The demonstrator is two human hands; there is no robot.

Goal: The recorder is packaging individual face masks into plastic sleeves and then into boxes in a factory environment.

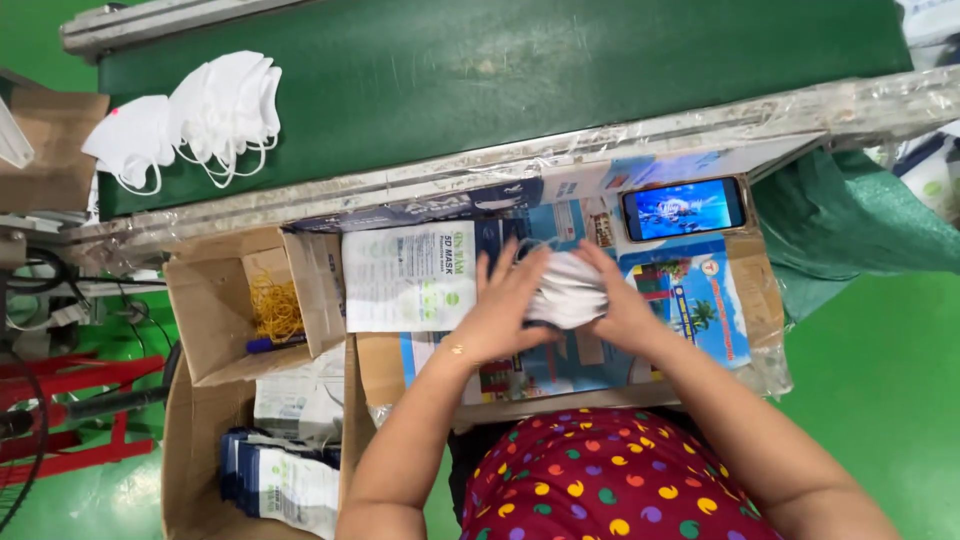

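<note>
A stack of white folded fabric face masks [567, 290] at frame centre is clamped between the left hand [497, 318] and right hand [622, 305], fingers closed around it; more white masks [190, 120] wait on the green belt [500, 70] upper left, unpacked.

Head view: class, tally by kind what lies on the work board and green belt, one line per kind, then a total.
Stacks of white masks: 3, two on the belt, one between the hands
Printed mask pouch: 1
Phone: 1
Total: 5
</note>
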